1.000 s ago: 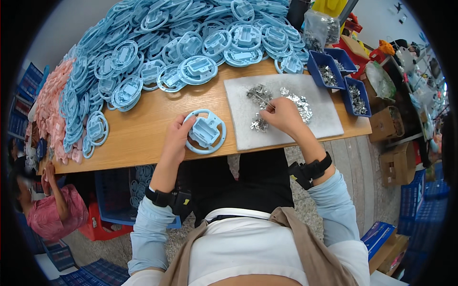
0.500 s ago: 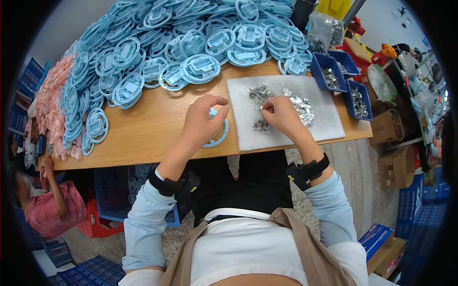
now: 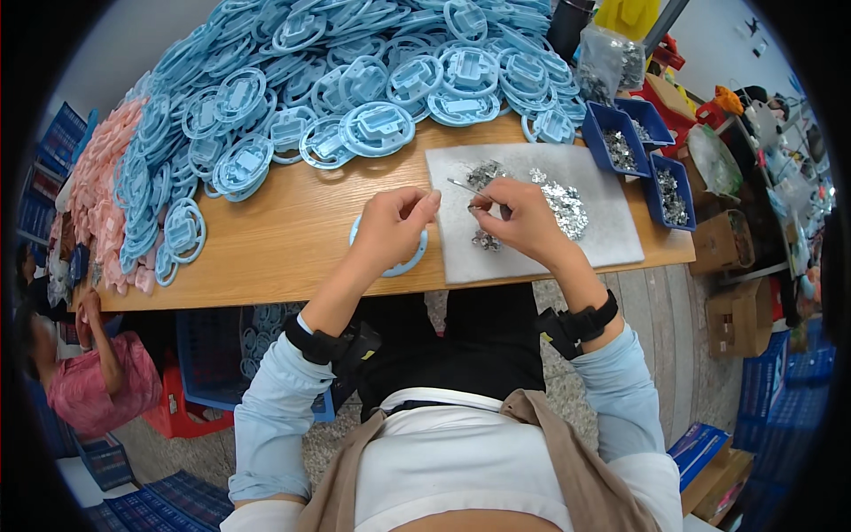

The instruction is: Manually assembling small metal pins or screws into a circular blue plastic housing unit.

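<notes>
My left hand (image 3: pixel 392 230) is over the wooden table, thumb and index finger pressed together; what they hold, if anything, is too small to make out. Partly hidden beneath it lies a round light-blue plastic part (image 3: pixel 415 259). To its right, my right hand (image 3: pixel 525 222) is closed on a thin metal tool (image 3: pixel 464 186), perhaps tweezers, pointing up and left. A small dark bit shows at the right fingertips. Under that hand is a white pad (image 3: pixel 610 239) bearing shiny flat metal pieces (image 3: pixel 567 208) and darker small metal parts (image 3: pixel 484 174).
A large heap of light-blue plastic parts (image 3: pixel 381 129) covers the table's far side, with pink parts (image 3: pixel 97 195) at the left. Blue bins (image 3: pixel 612 146) of metal pieces stand at the right, near a clear bag (image 3: pixel 598 58). Another person (image 3: pixel 106 377) sits at the left.
My left hand has moved slightly right and its thumb and finger have come together. My right hand has shifted left and lower, nearer to it, and the tool's angle has changed.
</notes>
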Motion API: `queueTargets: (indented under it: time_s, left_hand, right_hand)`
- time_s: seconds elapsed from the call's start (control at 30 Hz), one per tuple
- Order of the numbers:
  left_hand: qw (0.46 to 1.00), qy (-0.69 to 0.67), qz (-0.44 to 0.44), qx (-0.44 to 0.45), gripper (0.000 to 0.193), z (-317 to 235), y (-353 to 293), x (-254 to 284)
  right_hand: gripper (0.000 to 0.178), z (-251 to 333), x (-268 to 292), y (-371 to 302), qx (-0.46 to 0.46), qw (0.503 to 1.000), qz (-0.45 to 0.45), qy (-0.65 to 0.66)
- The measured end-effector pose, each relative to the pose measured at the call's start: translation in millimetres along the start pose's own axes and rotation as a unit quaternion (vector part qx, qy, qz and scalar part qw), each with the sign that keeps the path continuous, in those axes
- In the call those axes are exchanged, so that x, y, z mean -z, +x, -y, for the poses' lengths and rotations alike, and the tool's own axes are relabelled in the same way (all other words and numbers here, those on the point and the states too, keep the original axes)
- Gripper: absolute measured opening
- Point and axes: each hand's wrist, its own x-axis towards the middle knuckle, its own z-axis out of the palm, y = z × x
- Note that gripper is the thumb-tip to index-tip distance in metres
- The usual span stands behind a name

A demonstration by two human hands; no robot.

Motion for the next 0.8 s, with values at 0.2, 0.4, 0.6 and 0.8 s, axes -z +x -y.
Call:
queueTargets:
  time_s: [0.2,0.4,0.6,0.8]
  left_hand:
    - [0.931,-0.259,0.180,0.182,0.042,-15,1,-2]
    - [0.904,-0.373,0.156,0.139,0.025,-1,-3,-10]
    - [0.913,-0.402,-0.031,0.062,0.019,2,-5,-29]
    - [0.930,-0.348,-0.119,-0.004,0.019,-4,-16,-40]
  right_hand:
    - [0.009,23,1,9,0.022,0.997,0.034,0.073]
    - [0.009,27,-2,9,-0.055,0.989,0.018,0.138]
    - [0.017,31,-21,0,-0.150,0.979,-0.081,0.115]
    - [0.019,26,-44,-1,-0.142,0.951,-0.135,0.240]
